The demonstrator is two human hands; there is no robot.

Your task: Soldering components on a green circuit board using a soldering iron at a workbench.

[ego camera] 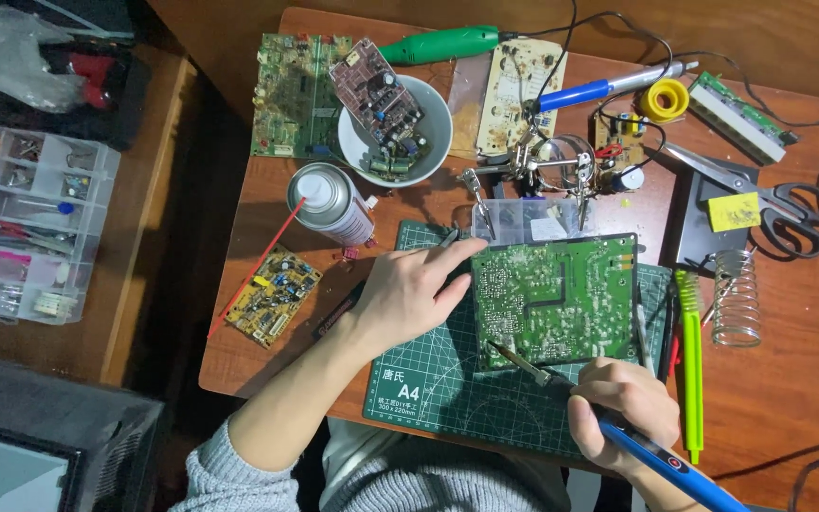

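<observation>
A large green circuit board point(561, 299) lies solder side up on a dark green cutting mat point(447, 393). My left hand point(409, 289) rests at the board's left edge, fingers together, pinching a thin metal tool, probably tweezers point(449, 238), whose tip pokes out above the index finger. My right hand point(618, 403) grips a blue-handled soldering iron point(651, 455); its metal tip point(509, 355) touches the board's lower left area.
A spray can point(332, 202) with a red straw, a white bowl point(440, 123) holding a board, and a small yellow board point(274, 295) lie to the left. A helping-hands clamp point(542, 166), scissors point(789, 213), an iron stand coil point(737, 299) and a parts organiser point(35, 228) surround the mat.
</observation>
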